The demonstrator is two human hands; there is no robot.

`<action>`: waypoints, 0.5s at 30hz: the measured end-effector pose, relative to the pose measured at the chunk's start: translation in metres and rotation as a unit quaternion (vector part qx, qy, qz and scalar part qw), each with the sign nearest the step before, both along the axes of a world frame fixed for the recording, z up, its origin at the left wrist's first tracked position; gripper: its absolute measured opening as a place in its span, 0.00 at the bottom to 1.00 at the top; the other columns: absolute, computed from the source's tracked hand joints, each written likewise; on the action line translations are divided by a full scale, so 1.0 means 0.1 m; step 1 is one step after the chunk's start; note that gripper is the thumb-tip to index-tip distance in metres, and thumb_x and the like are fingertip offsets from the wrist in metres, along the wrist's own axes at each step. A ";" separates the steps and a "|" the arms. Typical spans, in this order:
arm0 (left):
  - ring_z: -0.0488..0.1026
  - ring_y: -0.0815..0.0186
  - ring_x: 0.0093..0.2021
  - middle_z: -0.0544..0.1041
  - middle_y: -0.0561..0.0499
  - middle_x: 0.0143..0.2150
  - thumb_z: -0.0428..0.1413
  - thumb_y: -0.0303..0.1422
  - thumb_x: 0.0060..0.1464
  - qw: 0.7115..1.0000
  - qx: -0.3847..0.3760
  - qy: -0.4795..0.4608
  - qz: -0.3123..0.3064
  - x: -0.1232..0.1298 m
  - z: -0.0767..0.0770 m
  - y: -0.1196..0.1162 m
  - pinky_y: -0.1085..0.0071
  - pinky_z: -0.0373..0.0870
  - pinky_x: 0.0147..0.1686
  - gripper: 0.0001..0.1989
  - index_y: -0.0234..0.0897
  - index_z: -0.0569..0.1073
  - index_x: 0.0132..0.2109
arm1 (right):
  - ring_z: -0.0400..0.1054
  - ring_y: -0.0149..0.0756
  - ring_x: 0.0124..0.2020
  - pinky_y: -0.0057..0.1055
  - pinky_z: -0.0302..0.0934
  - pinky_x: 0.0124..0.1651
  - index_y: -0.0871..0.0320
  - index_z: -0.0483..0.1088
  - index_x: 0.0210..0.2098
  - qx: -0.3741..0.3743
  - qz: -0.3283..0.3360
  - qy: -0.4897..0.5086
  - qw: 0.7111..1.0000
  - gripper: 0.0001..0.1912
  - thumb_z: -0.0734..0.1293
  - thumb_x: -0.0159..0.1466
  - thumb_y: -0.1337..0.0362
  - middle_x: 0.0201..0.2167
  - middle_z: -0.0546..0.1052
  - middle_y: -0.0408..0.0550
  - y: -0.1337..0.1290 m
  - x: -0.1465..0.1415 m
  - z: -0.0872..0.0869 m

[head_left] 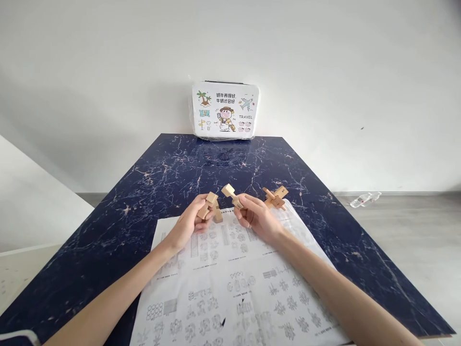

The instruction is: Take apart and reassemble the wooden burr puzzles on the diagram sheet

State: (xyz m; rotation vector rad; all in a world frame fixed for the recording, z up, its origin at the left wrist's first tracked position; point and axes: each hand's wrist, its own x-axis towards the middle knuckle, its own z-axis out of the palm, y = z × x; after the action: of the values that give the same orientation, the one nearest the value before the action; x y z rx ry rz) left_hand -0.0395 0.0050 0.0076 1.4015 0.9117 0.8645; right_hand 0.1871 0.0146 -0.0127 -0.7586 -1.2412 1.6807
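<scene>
My left hand point(194, 214) is closed around light wooden puzzle pieces point(212, 197); how many it holds is partly hidden by the fingers. A notched wooden puzzle piece point(228, 190) is pinched in my right hand point(257, 216), its square end sticking up to the left and a small printed mark near the fingertips. The two hands are apart, above the top part of a printed instruction sheet point(219, 269). Just beyond my right hand lies a cluster of wooden pieces point(276, 198), one of them marked 2.
The sheet, covered in line diagrams, lies on a dark blue marbled table point(173, 168). At the far edge a white cartoon-printed case point(226, 110) in clear plastic stands against the wall. Clear plastic bottles point(365, 199) lie on the floor at right.
</scene>
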 end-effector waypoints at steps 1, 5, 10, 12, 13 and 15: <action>0.47 0.70 0.23 0.59 0.55 0.33 0.42 0.44 0.70 1.000 -0.014 -0.010 -0.004 0.00 0.02 0.02 0.70 0.52 0.22 0.12 0.43 0.62 0.45 | 0.56 0.30 0.20 0.32 0.52 0.24 0.53 0.65 0.36 0.001 0.002 -0.001 1.000 0.19 0.67 0.70 0.45 0.28 0.72 0.42 0.00 0.00 0.00; 0.47 0.71 0.25 0.59 0.53 0.34 0.50 0.36 0.61 0.998 -0.046 -0.038 -0.032 -0.02 0.07 0.04 0.70 0.53 0.23 0.05 0.41 0.63 0.40 | 0.57 0.29 0.20 0.32 0.50 0.23 0.54 0.68 0.39 -0.001 0.011 0.017 1.000 0.18 0.69 0.69 0.46 0.31 0.73 0.43 0.02 0.00 -0.01; 0.51 0.71 0.26 0.57 0.55 0.31 0.53 0.40 0.70 0.995 -0.053 -0.057 -0.065 -0.02 0.05 0.01 0.69 0.57 0.26 0.10 0.38 0.70 0.46 | 0.58 0.27 0.21 0.31 0.52 0.25 0.55 0.74 0.42 0.006 0.031 0.020 0.999 0.18 0.71 0.68 0.46 0.34 0.75 0.44 0.01 0.00 -0.01; 0.55 0.71 0.27 0.61 0.54 0.32 0.53 0.42 0.72 0.994 -0.052 -0.067 -0.074 -0.01 0.03 0.00 0.70 0.59 0.27 0.12 0.37 0.72 0.50 | 0.59 0.27 0.21 0.31 0.53 0.26 0.55 0.75 0.44 0.018 0.041 0.017 0.999 0.18 0.71 0.69 0.47 0.35 0.76 0.45 0.00 -0.01 -0.01; 0.58 0.72 0.27 0.63 0.53 0.34 0.53 0.42 0.72 0.993 -0.051 -0.071 -0.079 0.00 0.03 0.00 0.70 0.60 0.27 0.13 0.36 0.72 0.52 | 0.59 0.27 0.21 0.31 0.53 0.26 0.55 0.76 0.44 0.023 0.044 0.014 0.999 0.18 0.71 0.70 0.46 0.35 0.76 0.45 -0.01 -0.01 0.00; 0.64 0.71 0.28 0.68 0.51 0.37 0.53 0.43 0.72 0.993 -0.046 -0.072 -0.086 0.01 0.02 0.00 0.70 0.62 0.27 0.15 0.35 0.72 0.53 | 0.59 0.27 0.21 0.32 0.53 0.27 0.55 0.76 0.42 0.031 0.045 0.005 0.998 0.18 0.71 0.70 0.46 0.33 0.76 0.44 -0.02 -0.01 0.01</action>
State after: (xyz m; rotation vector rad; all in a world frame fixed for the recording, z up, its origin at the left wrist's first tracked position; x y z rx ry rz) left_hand -0.0385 0.0054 0.0097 1.2997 0.7012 0.7744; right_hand 0.1860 0.0131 -0.0120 -0.6641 -1.3312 1.7081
